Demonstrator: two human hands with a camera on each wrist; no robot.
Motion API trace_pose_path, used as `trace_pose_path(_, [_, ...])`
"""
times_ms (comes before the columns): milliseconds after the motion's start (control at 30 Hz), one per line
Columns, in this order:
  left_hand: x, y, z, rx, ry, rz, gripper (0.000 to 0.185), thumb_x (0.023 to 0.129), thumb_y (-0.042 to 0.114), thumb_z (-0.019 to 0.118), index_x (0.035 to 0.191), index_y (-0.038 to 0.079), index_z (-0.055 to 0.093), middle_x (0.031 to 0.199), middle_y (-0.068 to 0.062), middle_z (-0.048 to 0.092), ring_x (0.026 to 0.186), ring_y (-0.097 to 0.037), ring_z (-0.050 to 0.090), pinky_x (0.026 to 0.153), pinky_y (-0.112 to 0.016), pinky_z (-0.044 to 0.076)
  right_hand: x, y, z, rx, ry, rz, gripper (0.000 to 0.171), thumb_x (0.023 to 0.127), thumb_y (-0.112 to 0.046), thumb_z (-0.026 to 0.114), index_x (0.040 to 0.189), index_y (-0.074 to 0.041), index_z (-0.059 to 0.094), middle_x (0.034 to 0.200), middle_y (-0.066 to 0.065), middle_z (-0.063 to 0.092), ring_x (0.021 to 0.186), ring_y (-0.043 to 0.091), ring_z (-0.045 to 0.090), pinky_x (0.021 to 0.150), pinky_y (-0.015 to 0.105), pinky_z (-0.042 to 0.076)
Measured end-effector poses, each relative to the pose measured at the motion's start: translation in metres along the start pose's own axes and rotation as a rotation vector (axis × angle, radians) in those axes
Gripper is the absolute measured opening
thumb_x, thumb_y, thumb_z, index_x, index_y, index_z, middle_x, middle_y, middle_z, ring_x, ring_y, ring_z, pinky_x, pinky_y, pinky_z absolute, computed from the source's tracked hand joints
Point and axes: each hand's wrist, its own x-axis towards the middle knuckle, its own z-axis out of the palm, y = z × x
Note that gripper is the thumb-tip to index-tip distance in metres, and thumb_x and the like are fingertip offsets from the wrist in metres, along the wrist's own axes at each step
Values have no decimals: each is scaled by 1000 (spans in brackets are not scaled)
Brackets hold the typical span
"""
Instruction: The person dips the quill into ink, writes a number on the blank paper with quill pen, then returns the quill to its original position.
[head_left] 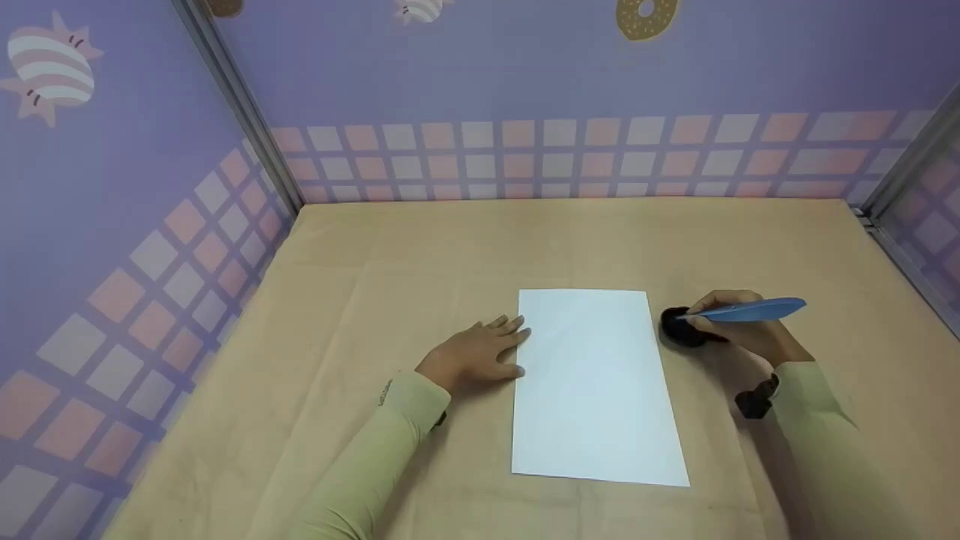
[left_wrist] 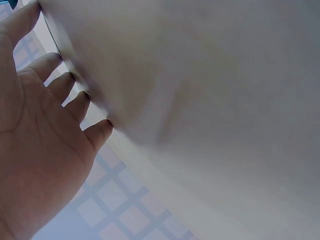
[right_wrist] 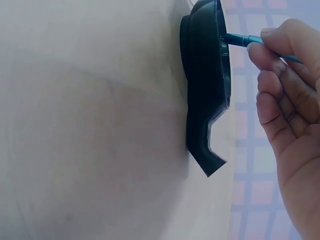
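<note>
The blue feather quill (head_left: 750, 310) is pinched in the fingers (right_wrist: 272, 50) of the right hand (head_left: 742, 334), and its tip is set into the black inkwell (head_left: 681, 328), which stands on the desk (head_left: 337, 300) just beside the right edge of the white sheet (head_left: 596, 386). The left hand (head_left: 472, 356) is laid flat with fingers relaxed, its fingertips touching the sheet's left edge. No marks are visible on the sheet, so writing is judged not yet begun. Patterned purple walls (head_left: 525, 90) enclose the desk; nothing is seen between quill and sheet.
</note>
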Motion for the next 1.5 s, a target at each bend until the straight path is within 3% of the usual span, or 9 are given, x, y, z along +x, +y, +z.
trace_pose_path(267, [0,1,0,6,-2,-3,70,96,52,44,155,22,21,162,4,11,151,-20,8,122,-48,13,2,2,-2,4,11,6,24,91,-18,67,103,2,69,90,-7,69,75,5,63,62,21,51])
trace_pose_path(600, [0,1,0,6,-3,-2,70,96,51,45,155,21,21,162,3,12,151,-21,8,122,-48,14,8,-4,3,30,27,1,22,91,-13,67,102,5,68,90,-6,68,74,2,59,64,18,50])
trace_pose_path(767, [-1,1,0,13,6,6,69,96,50,45,154,21,22,162,3,13,151,-21,9,122,-47,14,7,-20,7,4,44,-38,19,91,-8,65,101,7,68,93,4,68,76,3,59,67,17,50])
trace_pose_path(1100, [2,1,1,3,-1,-24,69,96,52,45,155,25,21,162,6,11,151,-18,8,122,-46,13,9,-41,17,32,79,-57,16,89,-3,66,98,10,67,92,13,70,76,2,62,68,14,50])
trace_pose_path(1500, [1,2,2,9,13,-25,69,96,52,44,154,25,21,162,6,12,151,-18,8,122,-46,14,21,-46,35,-30,166,-30,17,89,-5,65,98,8,68,100,25,68,79,-6,59,72,8,47])
